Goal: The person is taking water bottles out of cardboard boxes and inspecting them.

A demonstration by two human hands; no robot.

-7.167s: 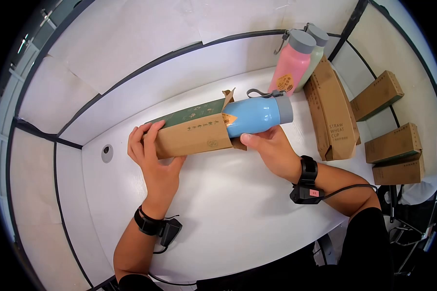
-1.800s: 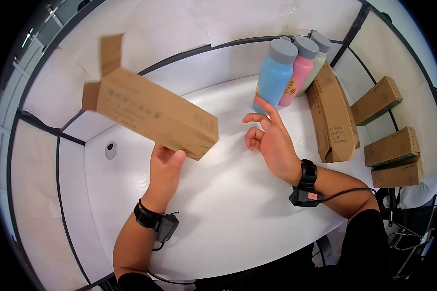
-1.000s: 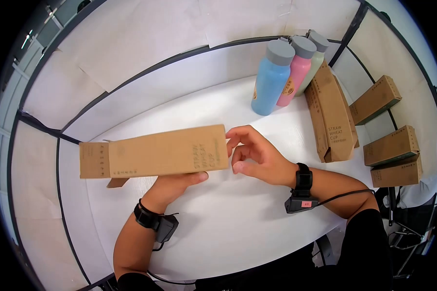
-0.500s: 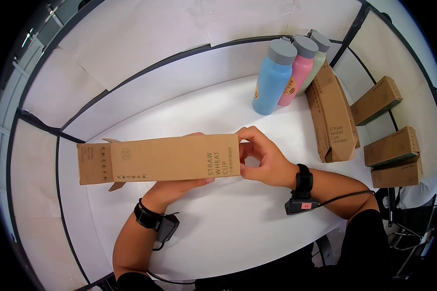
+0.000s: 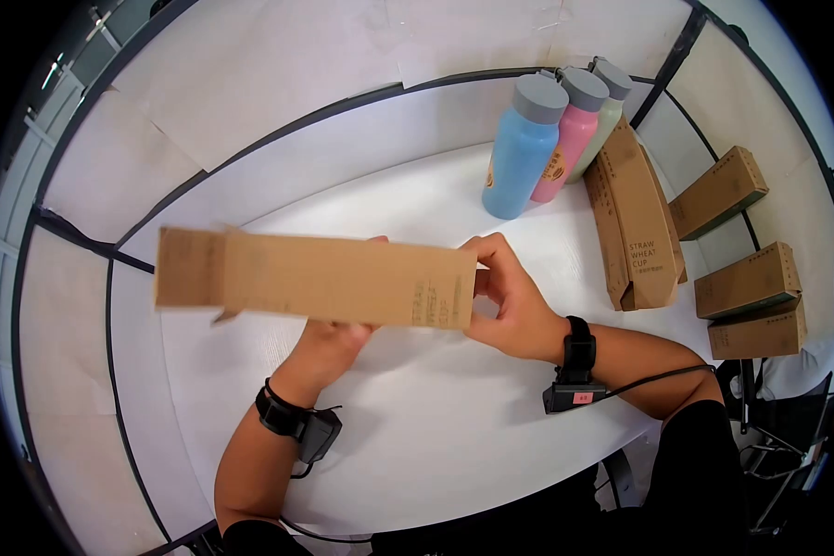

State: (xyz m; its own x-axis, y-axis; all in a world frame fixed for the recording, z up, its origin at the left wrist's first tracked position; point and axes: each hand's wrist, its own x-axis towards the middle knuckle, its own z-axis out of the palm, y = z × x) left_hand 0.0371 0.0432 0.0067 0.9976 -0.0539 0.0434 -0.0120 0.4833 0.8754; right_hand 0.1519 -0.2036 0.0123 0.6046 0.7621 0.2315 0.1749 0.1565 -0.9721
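Head view: carton [image 5: 315,278] higher, left end up

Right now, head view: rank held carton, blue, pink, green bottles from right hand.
1. held carton: touching the right hand, on its left
2. blue bottle: behind it
3. pink bottle: next right
4. green bottle: row's far end

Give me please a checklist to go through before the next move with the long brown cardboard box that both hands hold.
1. Left hand supports the long brown cardboard box from below: ok.
2. Right hand grips the box's right end: ok.
3. End flap at the left closed: not ok, it stands open.
4. Box empty inside: cannot tell.
5. Blue bottle with grey cap, pink bottle and pale green bottle upright, apart from the box: ok.
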